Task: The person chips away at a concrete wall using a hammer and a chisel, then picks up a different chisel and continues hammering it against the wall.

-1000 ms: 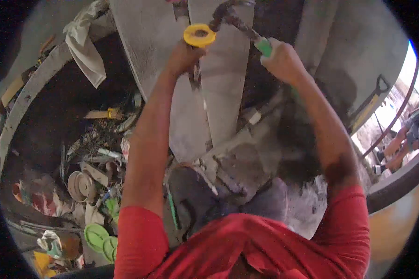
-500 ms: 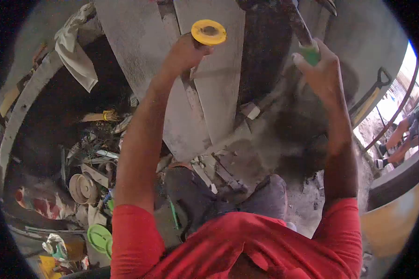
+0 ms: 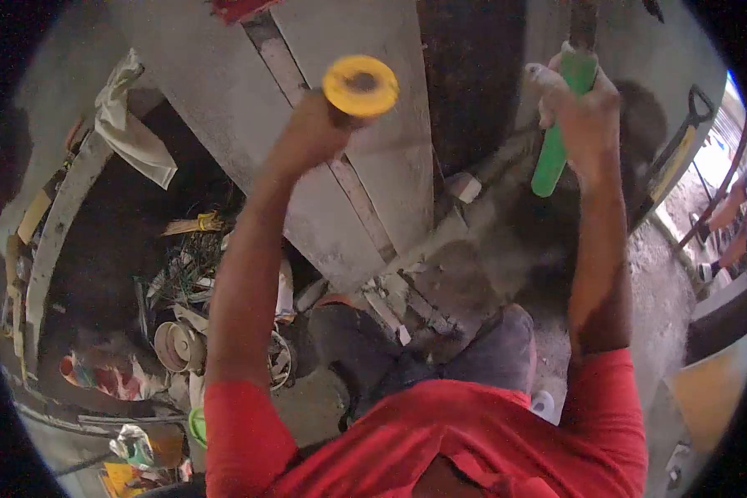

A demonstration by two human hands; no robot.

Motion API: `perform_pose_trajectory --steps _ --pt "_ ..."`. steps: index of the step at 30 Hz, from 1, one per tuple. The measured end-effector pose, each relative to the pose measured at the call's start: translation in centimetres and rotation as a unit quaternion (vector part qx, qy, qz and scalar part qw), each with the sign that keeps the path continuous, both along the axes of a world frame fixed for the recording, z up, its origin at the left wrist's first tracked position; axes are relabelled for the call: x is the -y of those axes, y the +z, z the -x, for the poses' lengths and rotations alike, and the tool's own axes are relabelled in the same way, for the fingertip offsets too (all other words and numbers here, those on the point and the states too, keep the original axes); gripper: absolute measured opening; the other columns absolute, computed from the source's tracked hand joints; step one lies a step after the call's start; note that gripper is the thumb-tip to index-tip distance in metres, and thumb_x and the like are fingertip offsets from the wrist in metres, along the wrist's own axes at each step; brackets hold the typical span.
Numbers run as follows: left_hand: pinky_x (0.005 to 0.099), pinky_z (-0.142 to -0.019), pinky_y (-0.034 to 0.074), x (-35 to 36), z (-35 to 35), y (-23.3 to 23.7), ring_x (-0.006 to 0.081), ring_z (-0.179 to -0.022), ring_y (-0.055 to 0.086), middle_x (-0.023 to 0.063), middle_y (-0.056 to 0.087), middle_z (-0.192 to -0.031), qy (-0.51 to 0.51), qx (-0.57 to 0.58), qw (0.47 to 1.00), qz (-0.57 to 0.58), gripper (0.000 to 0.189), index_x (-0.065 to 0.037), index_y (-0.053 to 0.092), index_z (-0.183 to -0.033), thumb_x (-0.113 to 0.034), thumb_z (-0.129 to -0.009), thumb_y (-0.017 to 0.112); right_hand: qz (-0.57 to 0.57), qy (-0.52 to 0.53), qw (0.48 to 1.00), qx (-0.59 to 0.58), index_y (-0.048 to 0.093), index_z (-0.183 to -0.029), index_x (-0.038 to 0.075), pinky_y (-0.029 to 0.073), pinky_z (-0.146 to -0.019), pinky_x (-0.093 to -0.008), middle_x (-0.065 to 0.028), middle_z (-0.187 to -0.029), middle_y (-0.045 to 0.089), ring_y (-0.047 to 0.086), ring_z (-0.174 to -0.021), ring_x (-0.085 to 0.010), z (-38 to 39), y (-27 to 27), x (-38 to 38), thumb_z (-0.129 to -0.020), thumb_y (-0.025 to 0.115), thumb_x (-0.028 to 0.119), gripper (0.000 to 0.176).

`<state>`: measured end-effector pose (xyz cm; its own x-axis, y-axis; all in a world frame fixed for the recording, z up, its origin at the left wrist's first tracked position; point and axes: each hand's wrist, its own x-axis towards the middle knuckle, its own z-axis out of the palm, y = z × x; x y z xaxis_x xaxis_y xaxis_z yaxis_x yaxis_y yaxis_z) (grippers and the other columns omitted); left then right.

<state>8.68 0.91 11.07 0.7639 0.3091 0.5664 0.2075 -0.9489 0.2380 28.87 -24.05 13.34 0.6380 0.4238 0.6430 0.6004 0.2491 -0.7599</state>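
Note:
My left hand [image 3: 311, 133] is closed around a chisel [image 3: 362, 85]. Its round yellow guard and dark striking end face me, while the blade is hidden behind the hand. Behind it stands a grey wall panel [image 3: 357, 50] with a rough vertical seam [image 3: 353, 187]. On the right, my right hand [image 3: 591, 120] grips the green handle of a hammer [image 3: 549, 162]. The handle's lower end hangs below the palm, and the dark shaft runs up out of the frame, so the head is not seen. The two tools are apart.
Rubble [image 3: 398, 303] lies by my knees. To the left are a white cloth [image 3: 129, 137], a round beige container [image 3: 178, 347] and mixed scrap. A shovel [image 3: 681, 158] leans at the right. Another person's arm [image 3: 730, 207] shows at the far right edge.
My right hand has shifted slightly; the hammer has swung upright and its green handle now shows. My left hand with the chisel sits a little lower and further left. The view has tilted.

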Motion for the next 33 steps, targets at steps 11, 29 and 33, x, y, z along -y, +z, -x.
perform_pose_trajectory --steps 11,29,33 --pt "0.0365 -0.081 0.05 -2.4 0.9 -0.1 0.0257 -0.094 0.066 0.013 0.069 -0.101 0.012 0.117 0.992 0.056 0.033 -0.003 0.063 -0.109 -0.02 -0.082 0.069 0.067 -0.014 0.996 0.064 0.061 -0.092 0.006 0.042 -0.052 -0.0248 0.0015 -0.067 0.056 0.051 -0.055 -0.0073 1.5 1.0 0.1 -0.079 0.074 0.022 0.025" --pt "0.0381 -0.083 0.05 -1.0 4.6 -1.9 0.0294 -0.093 0.064 0.0121 0.068 -0.102 0.065 0.055 0.995 0.052 0.038 -0.004 0.062 -0.11 -0.025 -0.08 0.072 0.163 -0.014 0.949 0.27 0.063 -0.096 0.004 0.051 -0.065 -0.0383 -0.0145 -0.079 0.067 0.065 -0.072 -0.0324 4.4 -4.0 -3.8 -0.08 0.07 0.019 0.023" --pt "0.0385 -0.081 0.051 -1.4 5.8 -4.1 0.029 -0.091 0.064 0.0133 0.068 -0.1 -0.048 0.154 0.98 0.115 0.034 -0.003 0.062 -0.108 -0.022 -0.08 0.07 0.094 -0.191 0.826 0.523 0.066 -0.095 0.005 0.051 -0.066 -0.0271 -0.0078 -0.084 0.065 0.063 -0.073 -0.0165 3.7 2.5 0.3 -0.081 0.071 0.019 0.02"
